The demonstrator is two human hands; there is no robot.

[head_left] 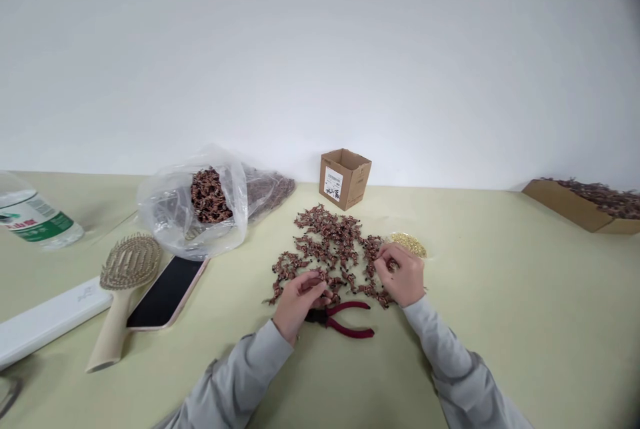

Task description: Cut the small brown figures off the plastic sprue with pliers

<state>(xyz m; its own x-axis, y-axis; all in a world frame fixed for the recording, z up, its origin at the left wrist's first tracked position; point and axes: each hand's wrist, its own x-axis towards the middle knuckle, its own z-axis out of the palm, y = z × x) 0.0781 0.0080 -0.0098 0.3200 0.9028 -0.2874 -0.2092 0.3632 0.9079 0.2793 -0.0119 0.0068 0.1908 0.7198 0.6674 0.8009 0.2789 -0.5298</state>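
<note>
A loose pile of small brown animal-shaped figures (327, 235) lies on the table in front of me. My left hand (299, 301) is at the pile's near edge, its thumb and fingers closed around one of the small brown figures. To its right, my right hand (404, 274) is closed in a pinch above the right side of the pile; what the fingertips hold is too small to make out. Red-handled pliers (351, 330) lie just below the pile, their jaws partly hidden by my left hand. Small gold-coloured pieces (410, 243) on clear plastic lie behind my right hand.
Behind the pile stands an open cardboard box (356, 187). A clear plastic bag (235, 232) of brown figures, a phone (167, 292), a hairbrush (120, 309), a white case (55, 321) and a bottle (43, 219) are leftward. A filled cardboard tray (565, 202) sits far right.
</note>
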